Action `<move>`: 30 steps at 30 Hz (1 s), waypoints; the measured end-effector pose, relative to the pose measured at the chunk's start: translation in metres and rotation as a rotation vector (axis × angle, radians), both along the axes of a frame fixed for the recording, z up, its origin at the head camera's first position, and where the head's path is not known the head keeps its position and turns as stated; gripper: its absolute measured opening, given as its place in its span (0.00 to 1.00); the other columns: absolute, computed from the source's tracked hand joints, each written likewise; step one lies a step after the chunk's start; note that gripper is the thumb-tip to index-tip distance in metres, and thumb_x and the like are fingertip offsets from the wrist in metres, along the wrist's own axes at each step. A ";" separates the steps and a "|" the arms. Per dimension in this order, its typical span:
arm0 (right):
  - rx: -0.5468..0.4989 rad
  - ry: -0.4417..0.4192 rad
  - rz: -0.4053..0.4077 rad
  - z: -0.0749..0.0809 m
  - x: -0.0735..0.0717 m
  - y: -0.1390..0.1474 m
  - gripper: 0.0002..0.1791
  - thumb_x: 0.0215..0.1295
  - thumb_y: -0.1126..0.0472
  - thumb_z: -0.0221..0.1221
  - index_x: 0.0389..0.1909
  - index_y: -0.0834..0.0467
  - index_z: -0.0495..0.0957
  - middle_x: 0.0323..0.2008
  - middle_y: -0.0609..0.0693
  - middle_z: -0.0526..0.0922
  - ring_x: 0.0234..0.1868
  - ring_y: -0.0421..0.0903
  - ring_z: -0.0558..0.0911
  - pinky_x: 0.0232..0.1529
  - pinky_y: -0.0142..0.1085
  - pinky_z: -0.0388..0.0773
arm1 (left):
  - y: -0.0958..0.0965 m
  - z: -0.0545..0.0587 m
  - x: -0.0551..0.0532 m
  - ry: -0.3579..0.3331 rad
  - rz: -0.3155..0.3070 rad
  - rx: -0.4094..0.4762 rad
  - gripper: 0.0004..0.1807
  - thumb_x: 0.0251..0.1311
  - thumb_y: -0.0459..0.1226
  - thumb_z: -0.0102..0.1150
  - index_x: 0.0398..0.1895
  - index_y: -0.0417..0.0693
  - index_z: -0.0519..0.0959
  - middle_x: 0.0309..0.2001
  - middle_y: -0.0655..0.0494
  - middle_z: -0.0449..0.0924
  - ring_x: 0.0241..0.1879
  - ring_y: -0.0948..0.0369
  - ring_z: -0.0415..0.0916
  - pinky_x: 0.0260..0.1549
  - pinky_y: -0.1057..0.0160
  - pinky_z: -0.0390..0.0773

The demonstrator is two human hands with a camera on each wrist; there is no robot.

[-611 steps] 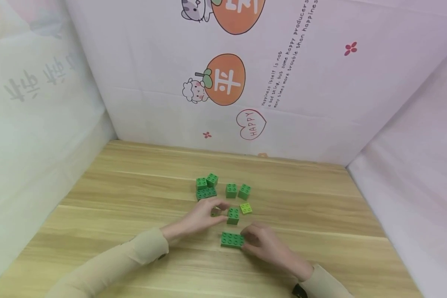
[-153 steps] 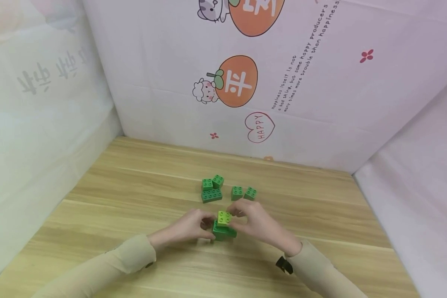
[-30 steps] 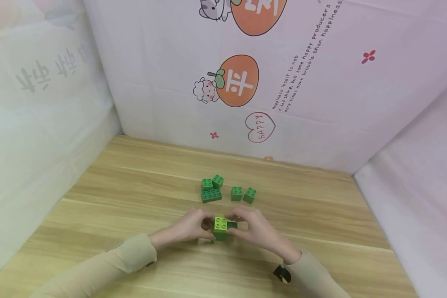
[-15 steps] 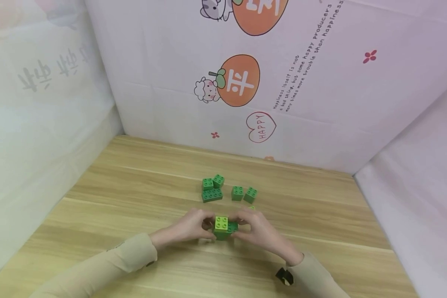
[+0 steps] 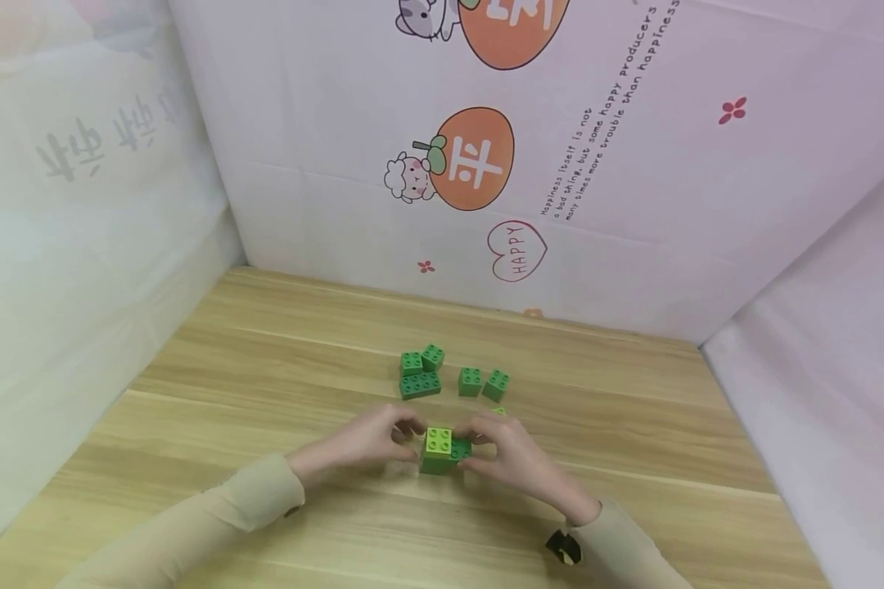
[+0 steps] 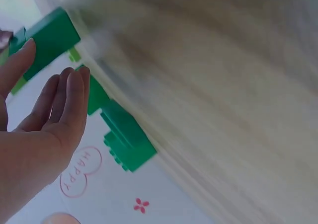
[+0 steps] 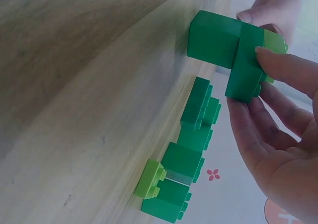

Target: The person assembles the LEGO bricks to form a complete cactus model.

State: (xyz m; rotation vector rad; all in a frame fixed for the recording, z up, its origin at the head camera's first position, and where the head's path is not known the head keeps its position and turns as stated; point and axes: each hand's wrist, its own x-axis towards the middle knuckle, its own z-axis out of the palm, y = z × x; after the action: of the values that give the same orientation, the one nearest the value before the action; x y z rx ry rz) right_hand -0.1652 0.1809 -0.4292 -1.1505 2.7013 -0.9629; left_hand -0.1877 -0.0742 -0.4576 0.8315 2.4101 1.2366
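The stack [image 5: 439, 451] has just been released by the left hand [image 5: 376, 435]. Steadying is apparently left to the pinching right hand [image 5: 514, 452].

Three plastic bricks stand joined in an upright stack [image 5: 436, 465] between my two grips. My right grip [image 5: 514, 458] pinches the overhanging end of the green oblong studded brick [image 7: 246, 65]. Towards my left grip [image 5: 368, 436], a chunky green block [image 7: 213, 37] sits beneath it and a thin lime-green square brick [image 5: 438, 440] on top, studs up. Left-side contact I can't confirm from here.
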 end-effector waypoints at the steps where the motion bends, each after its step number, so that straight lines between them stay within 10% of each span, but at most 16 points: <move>1: 0.002 -0.004 -0.003 0.000 0.000 0.000 0.18 0.53 0.69 0.70 0.45 0.60 0.80 0.45 0.53 0.86 0.46 0.49 0.85 0.48 0.38 0.87 | -0.002 0.001 -0.002 -0.004 0.004 0.010 0.21 0.53 0.35 0.71 0.51 0.39 0.80 0.49 0.45 0.84 0.48 0.52 0.82 0.49 0.62 0.85; 30: 0.015 0.005 -0.012 0.000 0.002 0.000 0.18 0.53 0.68 0.70 0.46 0.60 0.81 0.46 0.53 0.86 0.45 0.47 0.85 0.47 0.38 0.87 | -0.018 0.003 -0.055 0.105 0.318 -0.069 0.18 0.54 0.34 0.71 0.47 0.36 0.81 0.44 0.44 0.86 0.42 0.56 0.82 0.45 0.58 0.86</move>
State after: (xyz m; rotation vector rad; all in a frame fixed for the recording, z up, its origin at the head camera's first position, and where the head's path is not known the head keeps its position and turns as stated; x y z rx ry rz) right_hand -0.1636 0.1808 -0.4290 -1.1371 2.7180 -0.9407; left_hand -0.2422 -0.0926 -0.4549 0.5184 2.7330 1.2349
